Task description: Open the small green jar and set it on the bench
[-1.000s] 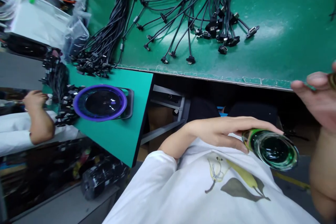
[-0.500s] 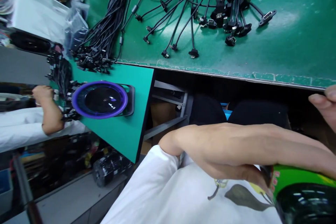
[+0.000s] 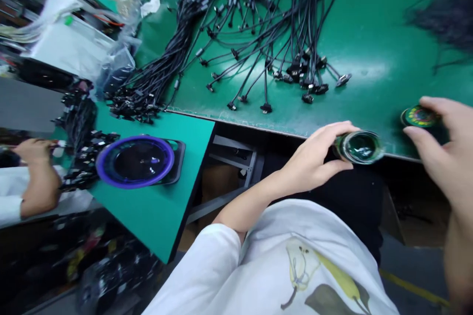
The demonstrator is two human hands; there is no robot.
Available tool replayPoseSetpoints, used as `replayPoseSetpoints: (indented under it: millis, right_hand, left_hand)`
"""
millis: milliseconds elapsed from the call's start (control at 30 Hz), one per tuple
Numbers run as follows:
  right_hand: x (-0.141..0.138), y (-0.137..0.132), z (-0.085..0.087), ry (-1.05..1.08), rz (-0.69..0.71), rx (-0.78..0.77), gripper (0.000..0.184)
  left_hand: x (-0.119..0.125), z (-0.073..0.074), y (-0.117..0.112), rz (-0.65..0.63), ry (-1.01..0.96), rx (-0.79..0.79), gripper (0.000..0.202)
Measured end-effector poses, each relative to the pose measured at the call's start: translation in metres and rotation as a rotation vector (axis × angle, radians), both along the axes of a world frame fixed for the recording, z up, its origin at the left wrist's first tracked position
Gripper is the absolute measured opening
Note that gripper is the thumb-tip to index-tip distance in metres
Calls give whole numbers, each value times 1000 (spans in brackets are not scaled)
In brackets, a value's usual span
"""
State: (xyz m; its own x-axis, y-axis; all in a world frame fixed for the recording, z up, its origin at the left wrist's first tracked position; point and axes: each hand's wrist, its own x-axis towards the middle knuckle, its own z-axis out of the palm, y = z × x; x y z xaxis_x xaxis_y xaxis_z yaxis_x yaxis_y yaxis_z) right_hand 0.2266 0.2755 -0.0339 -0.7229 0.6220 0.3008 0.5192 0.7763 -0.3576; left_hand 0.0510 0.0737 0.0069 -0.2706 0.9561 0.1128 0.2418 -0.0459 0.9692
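Glass catches the light at the left hand [image 3: 314,160], whose grip is wrapped round the side of a small jar [image 3: 364,146], thumb nearer the body and fingers on the far side. The jar tilts, its mouth turned rightward and up, by the front edge of the green surface [image 3: 388,54]; whether it rests on that edge cannot be told. To the right, apart from the jar, the right hand [image 3: 449,142] pinches what looks like a round lid [image 3: 421,116] with a yellow-and-green patterned top between thumb and fingers. Judging by how things lie, the opening is done: the jar is uncovered and the lid is not on it. How full it is stays unclear.

Further out, black cables [image 3: 298,68] fan loosely across the surface, with a denser bundle [image 3: 175,51] to their left. Neither hand touches them, so work on them looks paused; how many are finished does not show. Farther left, a purple-rimmed bowl [image 3: 171,155] sits on a side surface [image 3: 155,226], near a co-worker's hand [image 3: 34,151].
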Motion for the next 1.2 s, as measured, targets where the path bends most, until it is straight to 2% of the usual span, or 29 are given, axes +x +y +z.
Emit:
replayPoseSetpoints:
  millis: [67,167,300,500,633,700,833,967,1200]
  right_hand:
    - [-2,9,-1,53,46,-6,47]
    - [-3,16,-7,30,69,-3,47]
    - [-2,13,-11,36,29,24,48]
    - [-4,7,-7,26,2,28,49]
    - [-4,6,-6,29,-8,20,50]
    - [-3,5,-8,46,-20,24,52]
    - [-3,4,-13,99,-50,54,60]
    - [-3,3,-14,88,-61,53,63]
    - [-4,1,-12,81,-60,53,60]
  left_hand:
    - [-5,-14,16,60,88,24,53]
    - [-10,-24,31,110,196,-10,54]
    - [-12,-28,38,114,289,-60,54]
    - [-12,-29,46,158,354,-141,59]
    - [-11,-29,45,194,345,-59,72]
    - [-11,-29,42,253,361,61,79]
    - [-15,-29,40,300,639,310,66]
    - [-19,-25,44,290,900,318,55]
    - [-18,-20,50,300,1104,258,56]
